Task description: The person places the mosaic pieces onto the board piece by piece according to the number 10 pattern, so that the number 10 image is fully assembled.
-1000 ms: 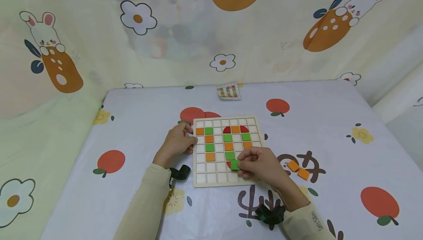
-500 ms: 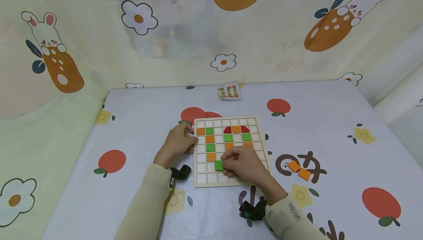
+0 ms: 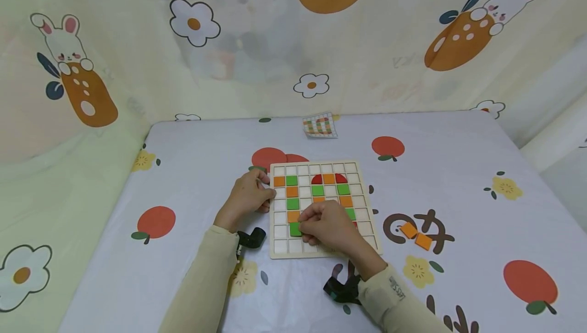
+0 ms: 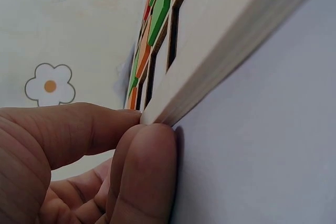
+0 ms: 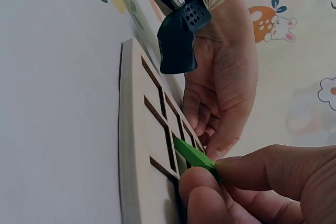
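Observation:
A wooden grid board [image 3: 280, 247] lies on the table, with orange, green and red tiles set in several of its cells. At its left edge, my left hand [image 3: 247, 198] holds the rim between thumb and finger; the left wrist view shows the fingertips against the board's side. My right hand [image 3: 330, 227] pinches a green square tile [image 5: 195, 156] over the second column, just below an orange tile [image 3: 293, 216]. In the right wrist view the green tile is tilted, its far end down at a cell. The right hand hides part of the board's middle.
Two loose orange tiles [image 3: 423, 241] lie on the tablecloth right of the board. A small card [image 3: 319, 125] printed with a coloured grid pattern sits near the table's back edge. Patterned curtain cloth [image 3: 247, 57] rises behind the table.
My right hand has moved left across the board with the green tile, from the lower middle to the second column. My left hand has stayed at the board's left edge.

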The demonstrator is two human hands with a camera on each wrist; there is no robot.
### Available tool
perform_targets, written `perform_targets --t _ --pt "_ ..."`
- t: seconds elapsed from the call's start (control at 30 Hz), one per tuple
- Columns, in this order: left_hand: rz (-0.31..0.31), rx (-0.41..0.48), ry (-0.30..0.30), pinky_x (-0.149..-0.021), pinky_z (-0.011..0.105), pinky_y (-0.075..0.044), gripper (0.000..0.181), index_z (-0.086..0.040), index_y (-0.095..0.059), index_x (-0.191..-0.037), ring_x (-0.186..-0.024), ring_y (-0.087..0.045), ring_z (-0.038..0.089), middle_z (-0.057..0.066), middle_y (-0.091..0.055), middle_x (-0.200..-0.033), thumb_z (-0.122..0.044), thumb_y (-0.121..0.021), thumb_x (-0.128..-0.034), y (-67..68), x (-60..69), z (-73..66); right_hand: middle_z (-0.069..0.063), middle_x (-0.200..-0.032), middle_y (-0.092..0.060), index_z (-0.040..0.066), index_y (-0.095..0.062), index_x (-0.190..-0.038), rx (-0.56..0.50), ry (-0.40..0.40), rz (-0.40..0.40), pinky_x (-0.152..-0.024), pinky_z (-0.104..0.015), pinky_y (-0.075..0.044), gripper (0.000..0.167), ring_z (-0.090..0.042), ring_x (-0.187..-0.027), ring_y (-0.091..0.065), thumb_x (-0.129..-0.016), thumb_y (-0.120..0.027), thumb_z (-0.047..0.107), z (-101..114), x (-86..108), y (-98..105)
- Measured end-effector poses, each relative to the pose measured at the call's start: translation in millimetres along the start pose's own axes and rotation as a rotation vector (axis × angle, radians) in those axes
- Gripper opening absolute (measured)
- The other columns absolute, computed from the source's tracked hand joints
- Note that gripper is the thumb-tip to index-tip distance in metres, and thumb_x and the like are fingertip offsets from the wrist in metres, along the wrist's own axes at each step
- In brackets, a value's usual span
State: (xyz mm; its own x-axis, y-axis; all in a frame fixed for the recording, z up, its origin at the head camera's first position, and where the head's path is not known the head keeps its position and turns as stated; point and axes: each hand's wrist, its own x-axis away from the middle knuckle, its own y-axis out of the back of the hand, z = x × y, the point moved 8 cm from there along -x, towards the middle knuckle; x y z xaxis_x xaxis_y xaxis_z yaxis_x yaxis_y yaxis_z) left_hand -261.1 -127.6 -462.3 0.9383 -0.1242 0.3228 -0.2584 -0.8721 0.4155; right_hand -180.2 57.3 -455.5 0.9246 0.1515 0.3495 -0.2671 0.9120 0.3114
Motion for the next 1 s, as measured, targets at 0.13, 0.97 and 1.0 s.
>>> perform_targets --t 0.13,0.97,1.0 --pt "0.001 0.007 0.009 -0.056 0.029 -0.061 0.03 -0.003 -0.057 -0.116 -0.058 -0.068 0.016 0.011 -0.061 -0.084 -0.008 -0.074 -0.0919 0.0 0.6 0.0 -0.008 -0.071 -0.069 0.001 -0.073 -0.091 0.0 0.002 0.009 -0.055 -0.027 -0.059 0.007 -0.017 -0.056 -0.065 -0.09 -0.077 0.006 1.2 0.4 -1.2" --pt "0.0 -0.004 0.022 -0.055 0.027 -0.06 0.03 -0.004 -0.056 -0.115 -0.057 -0.066 0.015 0.011 -0.061 -0.083 -0.008 -0.075 -0.0925 -0.3 0.0 -1.0 -0.008 -0.07 -0.068 0.002 -0.072 -0.09 -0.006 0.011 0.013 -0.052 -0.024 -0.055 0.005 -0.016 -0.055 -0.062 -0.092 -0.076 0.005 2.2 1.1 -2.0" --pt "0.0 -0.006 0.021 -0.055 0.027 -0.06 0.03 -0.004 -0.056 -0.116 -0.057 -0.066 0.015 0.01 -0.061 -0.083 -0.008 -0.075 -0.0927 -0.4 0.1 -1.0 -0.008 -0.07 -0.068 0.002 -0.072 -0.09 -0.008 0.01 0.014 -0.052 -0.024 -0.055 0.005 -0.016 -0.055 -0.062 -0.092 -0.076 0.004 2.2 1.2 -1.9"
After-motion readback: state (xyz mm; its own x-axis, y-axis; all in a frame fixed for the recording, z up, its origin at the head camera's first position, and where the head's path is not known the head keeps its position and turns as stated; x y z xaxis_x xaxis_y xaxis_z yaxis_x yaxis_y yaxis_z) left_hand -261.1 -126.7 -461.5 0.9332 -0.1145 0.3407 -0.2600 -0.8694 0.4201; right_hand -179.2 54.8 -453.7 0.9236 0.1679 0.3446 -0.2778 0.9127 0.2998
